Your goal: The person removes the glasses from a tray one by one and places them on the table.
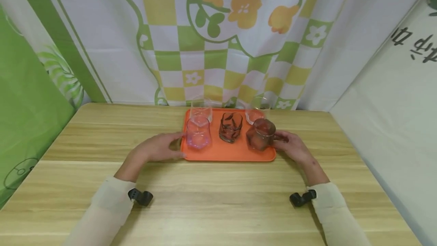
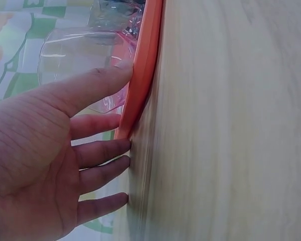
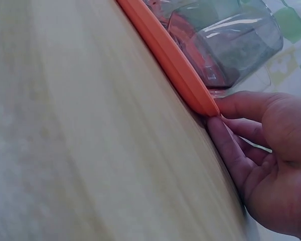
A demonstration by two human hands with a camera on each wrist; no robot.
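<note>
An orange tray [image 1: 228,155] lies on the table with several glasses on it. My left hand [image 1: 160,147] is at the tray's left end; in the left wrist view its thumb [image 2: 103,85] touches the rim and the other fingers extend fairly straight toward the corner and tabletop. At the right end, my right hand [image 3: 271,150] pinches the tray's corner between thumb and fingers. A pinkish clear glass [image 1: 198,139] stands nearest the left hand, a smoky grey glass [image 1: 260,136] nearest the right. Between them is a dark faceted glass [image 1: 230,127].
Two clear glasses stand at the tray's back, a left one [image 1: 201,111] and a right one [image 1: 257,113]. Behind the wooden table [image 1: 222,200] hangs a checked, flowered curtain [image 1: 215,63]. Black wrist cameras [image 1: 141,197] are strapped over both sleeves.
</note>
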